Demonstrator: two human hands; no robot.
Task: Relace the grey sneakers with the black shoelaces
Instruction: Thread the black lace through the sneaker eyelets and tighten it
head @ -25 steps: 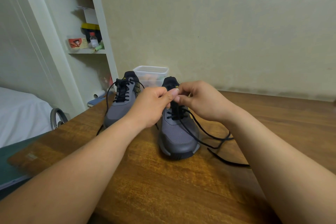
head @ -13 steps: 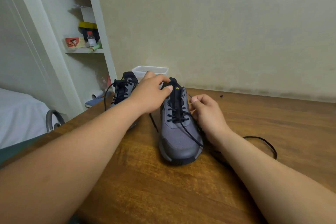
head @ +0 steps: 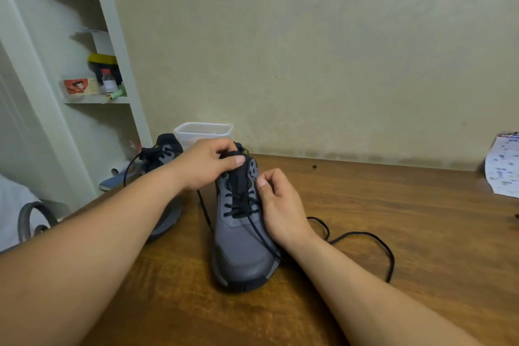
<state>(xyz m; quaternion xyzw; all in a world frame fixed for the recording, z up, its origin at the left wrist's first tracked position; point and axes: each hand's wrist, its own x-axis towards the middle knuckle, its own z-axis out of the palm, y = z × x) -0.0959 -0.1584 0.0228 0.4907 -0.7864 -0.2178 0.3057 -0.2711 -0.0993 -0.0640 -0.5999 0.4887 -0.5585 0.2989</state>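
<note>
Left hand point(head: 207, 166) grips black tongue point(head: 238, 175) of grey fabric sneaker point(head: 241, 247): brace firm. Right hand point(head: 280, 205) fingers point(head: 262, 182) pinch black shoelace point(head: 354, 232) tip; eyelet point(head: 253, 170) above fingers. Advice: feed straight.

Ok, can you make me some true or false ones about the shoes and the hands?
1. The left hand grips the top of the near sneaker. True.
2. The right hand lies flat on the near sneaker's toe. False: it pinches the black shoelace at the upper eyelets.
3. The other sneaker stands further back, on the left. True.
4. The plastic tub stands in front of both sneakers. False: it stands behind them, by the wall.
</note>
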